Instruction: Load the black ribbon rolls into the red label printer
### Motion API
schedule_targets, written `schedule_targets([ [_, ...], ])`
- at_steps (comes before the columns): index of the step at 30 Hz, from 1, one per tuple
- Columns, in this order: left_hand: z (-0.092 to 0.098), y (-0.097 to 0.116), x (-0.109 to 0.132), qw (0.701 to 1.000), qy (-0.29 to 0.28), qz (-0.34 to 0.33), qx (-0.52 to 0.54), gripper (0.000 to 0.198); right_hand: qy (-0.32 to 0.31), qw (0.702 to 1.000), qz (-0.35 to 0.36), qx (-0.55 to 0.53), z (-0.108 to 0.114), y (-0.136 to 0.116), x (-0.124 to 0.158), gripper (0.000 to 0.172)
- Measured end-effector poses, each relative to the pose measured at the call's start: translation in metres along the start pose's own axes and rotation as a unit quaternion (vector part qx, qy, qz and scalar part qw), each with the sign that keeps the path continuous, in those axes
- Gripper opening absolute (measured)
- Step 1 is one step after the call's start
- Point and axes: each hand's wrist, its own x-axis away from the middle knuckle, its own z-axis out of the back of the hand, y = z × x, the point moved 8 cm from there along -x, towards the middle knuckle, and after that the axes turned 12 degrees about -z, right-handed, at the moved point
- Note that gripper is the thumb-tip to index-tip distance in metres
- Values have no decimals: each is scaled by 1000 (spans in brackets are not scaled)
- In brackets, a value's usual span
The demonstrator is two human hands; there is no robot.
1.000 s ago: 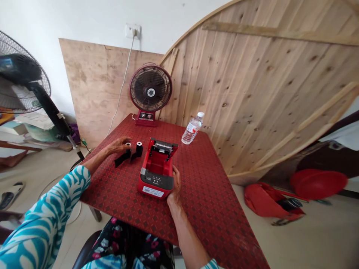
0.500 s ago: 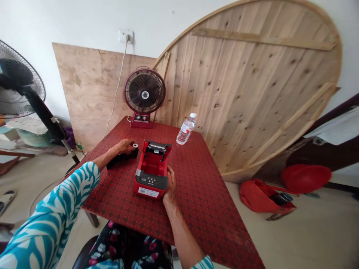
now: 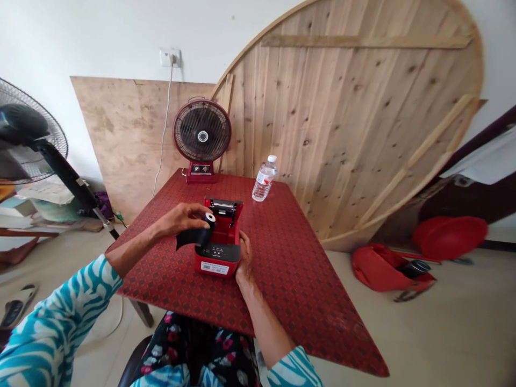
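Head view: left hand (image 3: 186,219) grips black roll (image 3: 206,232), partly hiding open bay (image 3: 228,228) of red printer (image 3: 215,269); right hand (image 3: 244,258) touches printer, grip indeterminate.

Wht wall (image 3: 121,32), wood panel (image 3: 342,113) (knotty), red tbl (image 3: 298,269), pale flr (image 3: 443,338)

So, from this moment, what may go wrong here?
The black roll with a white end in the left hand trails a loose black strip, which could snag on the open red-and-black device. The roll is held near that end, so it might slip. The clear plastic bottle stands on the same red patterned table; a hard bump might tip it.
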Motion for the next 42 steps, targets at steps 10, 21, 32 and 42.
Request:
schedule_targets([
  [10, -78, 6, -39, 877, -211, 17, -433, 33, -6, 1000, -8, 3, -4, -3, 1, 45],
  [21, -74, 10, -48, 854, -234, 8, -464, 32, -8, 1000, 0, -10, -5, -4, 1, 43],
  [32, -99, -26, -66, 873, -269, -3, -406, 12, -2, 1000, 1, 4, -2, -1, -1, 45],
  [42, -56, 24, 7, 970, -139, -61, -188, 36, 0, 1000, -23, 10, -4, -7, 4, 46],
])
